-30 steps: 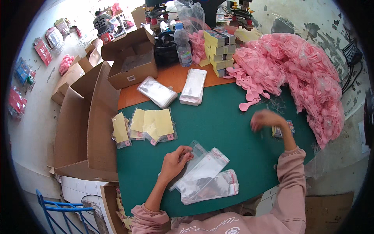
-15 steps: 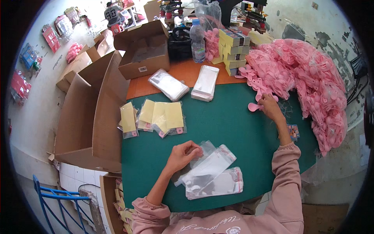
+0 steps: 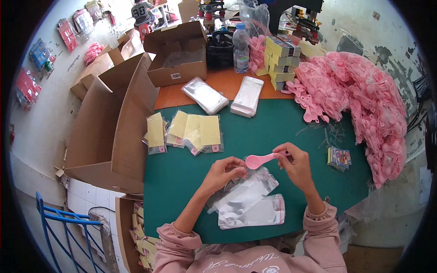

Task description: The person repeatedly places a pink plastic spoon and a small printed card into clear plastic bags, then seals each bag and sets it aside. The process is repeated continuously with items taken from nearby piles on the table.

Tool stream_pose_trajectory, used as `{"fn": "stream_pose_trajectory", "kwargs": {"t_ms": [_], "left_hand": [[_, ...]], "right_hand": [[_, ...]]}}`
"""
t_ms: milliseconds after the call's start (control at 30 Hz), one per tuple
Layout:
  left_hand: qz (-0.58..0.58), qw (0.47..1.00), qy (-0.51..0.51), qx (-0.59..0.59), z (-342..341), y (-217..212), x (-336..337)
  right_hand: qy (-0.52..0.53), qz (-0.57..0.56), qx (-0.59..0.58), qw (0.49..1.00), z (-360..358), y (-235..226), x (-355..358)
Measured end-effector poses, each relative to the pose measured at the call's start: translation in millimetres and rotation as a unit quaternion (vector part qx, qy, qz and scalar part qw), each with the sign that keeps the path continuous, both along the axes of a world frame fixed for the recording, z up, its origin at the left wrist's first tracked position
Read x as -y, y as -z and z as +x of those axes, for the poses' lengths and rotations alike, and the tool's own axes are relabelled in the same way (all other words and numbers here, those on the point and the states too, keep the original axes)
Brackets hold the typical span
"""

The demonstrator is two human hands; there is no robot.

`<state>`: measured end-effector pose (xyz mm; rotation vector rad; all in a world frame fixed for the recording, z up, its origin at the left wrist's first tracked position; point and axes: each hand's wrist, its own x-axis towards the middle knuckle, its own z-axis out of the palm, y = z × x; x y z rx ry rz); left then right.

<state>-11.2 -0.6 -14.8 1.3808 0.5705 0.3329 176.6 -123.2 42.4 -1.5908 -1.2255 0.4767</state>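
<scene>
Holding pink spoon (image 3: 259, 159) in right grip (image 3: 297, 164), left hand (image 3: 224, 172) beside

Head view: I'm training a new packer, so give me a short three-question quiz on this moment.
1. True or false: the right hand holds a pink spoon.
2. What lies under the left hand? A) clear plastic bags B) a water bottle C) a cardboard box
3. Which side of the green table holds the pink spoon heap?

Key: 1 true; 2 A; 3 the person's right.
</scene>
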Motion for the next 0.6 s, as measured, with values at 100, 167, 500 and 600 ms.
{"fn": "stream_pose_trajectory", "kwargs": {"t_ms": [100,167,500,600], "left_hand": [[0.003,1.0,0.01,-0.005,-1,0,1],[0.0,1.0,0.018,-0.001,-1,-3,2],[0.099,0.993,0.058,-0.023,6,-9,7],[0.19,0.968,0.098,-0.128,10,-22,5]], "right_hand": [[0.013,0.031,0.002,0.999,-5,0,-1],[-0.01,0.015,0.037,0.999,-5,-2,-1],[-0.199,-0.014,0.038,0.979,-3,15,-6],[-0.077,0.019,0.131,0.988,-6,12,-6]]}}
